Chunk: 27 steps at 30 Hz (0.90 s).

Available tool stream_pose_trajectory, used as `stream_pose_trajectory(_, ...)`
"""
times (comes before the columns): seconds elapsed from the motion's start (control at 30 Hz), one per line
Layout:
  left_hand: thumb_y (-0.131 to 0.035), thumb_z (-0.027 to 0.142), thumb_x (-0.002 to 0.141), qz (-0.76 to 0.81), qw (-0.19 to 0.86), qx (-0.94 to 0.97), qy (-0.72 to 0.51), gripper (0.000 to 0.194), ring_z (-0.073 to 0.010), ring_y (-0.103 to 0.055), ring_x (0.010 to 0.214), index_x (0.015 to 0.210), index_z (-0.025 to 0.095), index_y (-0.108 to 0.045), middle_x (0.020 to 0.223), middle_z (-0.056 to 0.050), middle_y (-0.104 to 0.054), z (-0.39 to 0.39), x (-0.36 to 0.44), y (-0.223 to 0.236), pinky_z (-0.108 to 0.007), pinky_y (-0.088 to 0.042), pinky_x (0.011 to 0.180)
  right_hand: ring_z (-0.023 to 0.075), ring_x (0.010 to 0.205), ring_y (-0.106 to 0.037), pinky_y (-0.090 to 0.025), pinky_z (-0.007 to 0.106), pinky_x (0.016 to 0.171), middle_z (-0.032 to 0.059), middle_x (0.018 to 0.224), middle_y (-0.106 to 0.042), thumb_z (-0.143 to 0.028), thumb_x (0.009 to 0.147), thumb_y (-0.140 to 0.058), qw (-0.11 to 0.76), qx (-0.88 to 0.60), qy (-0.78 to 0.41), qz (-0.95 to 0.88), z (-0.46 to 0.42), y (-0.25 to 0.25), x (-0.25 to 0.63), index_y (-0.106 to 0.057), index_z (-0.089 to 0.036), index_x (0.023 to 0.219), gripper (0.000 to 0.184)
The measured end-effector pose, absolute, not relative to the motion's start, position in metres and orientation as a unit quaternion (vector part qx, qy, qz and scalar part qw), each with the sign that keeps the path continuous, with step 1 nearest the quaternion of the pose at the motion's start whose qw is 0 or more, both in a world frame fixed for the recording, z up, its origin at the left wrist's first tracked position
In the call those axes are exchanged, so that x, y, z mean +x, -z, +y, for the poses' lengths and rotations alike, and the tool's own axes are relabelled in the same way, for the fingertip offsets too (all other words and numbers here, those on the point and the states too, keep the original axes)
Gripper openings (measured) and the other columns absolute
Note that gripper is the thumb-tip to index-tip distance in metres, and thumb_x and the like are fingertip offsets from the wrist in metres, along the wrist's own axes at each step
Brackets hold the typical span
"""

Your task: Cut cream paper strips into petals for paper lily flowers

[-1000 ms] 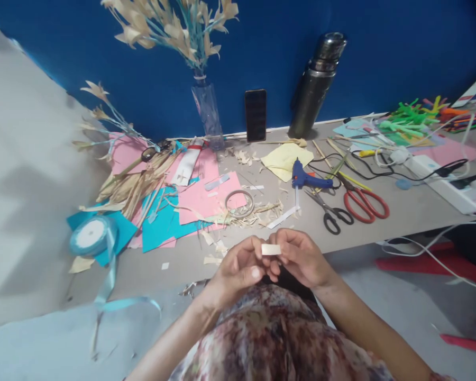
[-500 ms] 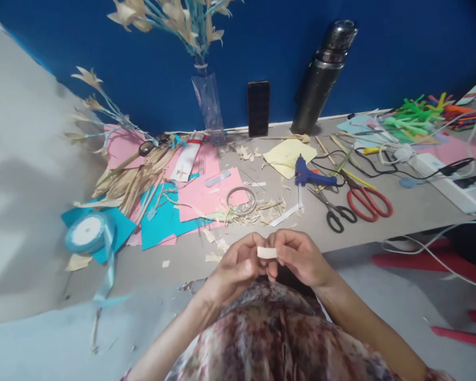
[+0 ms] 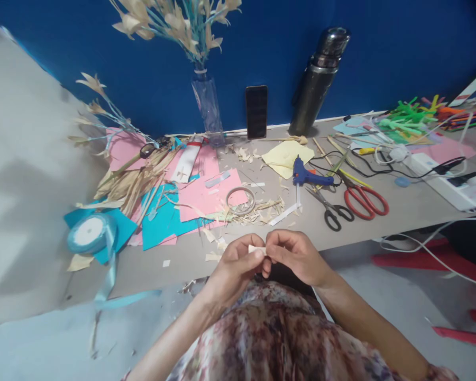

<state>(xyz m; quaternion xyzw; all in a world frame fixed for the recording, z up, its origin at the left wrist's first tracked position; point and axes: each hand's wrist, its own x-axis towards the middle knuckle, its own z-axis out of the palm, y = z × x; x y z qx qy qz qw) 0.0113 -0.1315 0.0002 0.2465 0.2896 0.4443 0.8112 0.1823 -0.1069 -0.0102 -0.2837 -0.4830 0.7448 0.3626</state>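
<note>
A small cream strip [image 3: 257, 248], which looks like dried husk or paper, is pinched between my two hands just off the table's front edge. My left hand [image 3: 240, 259] is closed, its thumb pressing the strip's left part against the fingers. At the strip's right end, my right hand [image 3: 293, 254] grips it between thumb and curled fingers. The fingertips of both hands nearly meet and cover part of the strip. Beyond the hands lie cream scraps [image 3: 267, 209] and a tape ring [image 3: 240, 201].
A blue glue gun [image 3: 311, 176], black-handled scissors [image 3: 333, 211] and red-handled scissors [image 3: 365, 201] lie to the right. At left sits a ribbon roll [image 3: 88, 234], its tail hanging over the edge. Behind stand a bottle of flowers [image 3: 206, 106], a phone [image 3: 256, 112] and a flask [image 3: 315, 84].
My left thumb has moved onto the cream strip and now covers part of it. The strip shows less of its face, and both hands have shifted slightly left.
</note>
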Motion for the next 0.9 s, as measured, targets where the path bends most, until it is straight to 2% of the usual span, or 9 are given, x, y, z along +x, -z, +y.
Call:
stream_pose_trajectory(0.1,-0.075,0.029,0.079,0.29,0.818,0.228,-0.441,0.024,-0.0133,-0.054,0.06,0.073,0.014,-0.057,0.063,-0.003,-0.06,-0.129,0.012,0.001,-0.027,-0.039,0.063,0.0172,0.068,-0.069,-0.055,0.033,0.07,0.0042,0.076,-0.071,-0.036,0.088,-0.07,0.362,-0.287,-0.741,-0.488,-0.105,0.003,0.187,-0.062,-0.015,0.087,0.022)
stream_pose_trajectory(0.2,-0.075,0.029,0.079,0.281,0.823,0.218,-0.443,0.023,-0.013,-0.053,0.06,0.075,0.014,-0.058,0.062,-0.003,-0.06,-0.127,0.011,0.004,-0.026,-0.038,0.064,0.0195,0.075,-0.071,-0.056,0.035,0.073,0.0058,0.084,-0.072,-0.032,0.085,-0.074,0.38,-0.276,-0.745,-0.473,-0.103,0.0,0.191,-0.061,-0.016,0.099,0.025)
stream_pose_trajectory(0.37,-0.081,0.033,0.073,0.312,0.809,0.242,-0.436,0.029,-0.0134,-0.054,0.058,0.074,0.014,-0.06,0.06,-0.003,-0.061,-0.127,0.015,0.005,-0.025,-0.035,0.061,0.0143,0.059,-0.068,-0.052,0.025,0.059,-0.0008,0.067,-0.067,-0.026,0.082,-0.077,0.404,-0.295,-0.737,-0.454,-0.106,0.001,0.182,-0.058,-0.017,0.084,0.021)
stream_pose_trajectory(0.5,-0.081,0.033,0.074,0.285,0.827,0.226,-0.428,0.031,-0.0128,-0.054,0.058,0.07,0.014,-0.057,0.06,-0.003,-0.06,-0.129,0.017,0.003,-0.024,-0.034,0.061,0.0133,0.056,-0.066,-0.052,0.025,0.055,-0.0024,0.071,-0.062,-0.025,0.075,-0.082,0.425,-0.27,-0.755,-0.42,-0.104,0.004,0.18,-0.057,-0.017,0.073,0.026)
stream_pose_trajectory(0.57,-0.079,0.032,0.076,0.268,0.837,0.215,-0.425,0.03,-0.0119,-0.052,0.057,0.069,0.014,-0.056,0.059,-0.001,-0.057,-0.129,0.017,0.002,-0.025,-0.035,0.061,0.0127,0.057,-0.064,-0.051,0.025,0.056,-0.0021,0.071,-0.061,-0.032,0.074,-0.084,0.422,-0.25,-0.771,-0.407,-0.101,0.007,0.184,-0.059,-0.017,0.074,0.028)
stream_pose_trajectory(0.67,-0.08,0.033,0.075,0.281,0.826,0.222,-0.436,0.03,-0.012,-0.052,0.056,0.07,0.014,-0.056,0.058,0.0,-0.056,-0.127,0.016,0.001,-0.025,-0.036,0.061,0.0153,0.067,-0.064,-0.052,0.028,0.063,0.0026,0.078,-0.065,-0.052,0.079,-0.076,0.42,-0.252,-0.771,-0.407,-0.097,0.009,0.188,-0.065,-0.017,0.092,0.039)
stream_pose_trajectory(0.73,-0.081,0.034,0.074,0.314,0.802,0.236,-0.45,0.03,-0.0123,-0.053,0.055,0.074,0.015,-0.058,0.058,-0.001,-0.059,-0.125,0.016,0.0,-0.025,-0.036,0.059,0.0183,0.076,-0.065,-0.052,0.03,0.069,0.0079,0.091,-0.069,-0.059,0.084,-0.067,0.434,-0.293,-0.729,-0.441,-0.096,0.009,0.193,-0.066,-0.016,0.101,0.047)
stream_pose_trajectory(0.8,-0.08,0.033,0.075,0.342,0.78,0.241,-0.465,0.028,-0.0121,-0.053,0.055,0.076,0.015,-0.058,0.058,-0.002,-0.061,-0.123,0.015,0.0,-0.024,-0.036,0.058,0.0197,0.079,-0.064,-0.051,0.031,0.071,0.01,0.096,-0.07,-0.057,0.088,-0.062,0.45,-0.368,-0.64,-0.502,-0.095,0.008,0.203,-0.067,-0.017,0.098,0.042)
stream_pose_trajectory(0.9,-0.08,0.03,0.075,0.375,0.756,0.228,-0.486,0.026,-0.0112,-0.053,0.056,0.077,0.015,-0.059,0.059,-0.001,-0.061,-0.12,0.013,-0.001,-0.023,-0.038,0.057,0.0218,0.08,-0.064,-0.051,0.034,0.075,0.0093,0.093,-0.07,-0.045,0.09,-0.063,0.454,-0.538,-0.388,-0.595,-0.089,0.011,0.233,-0.066,-0.019,0.095,0.026)
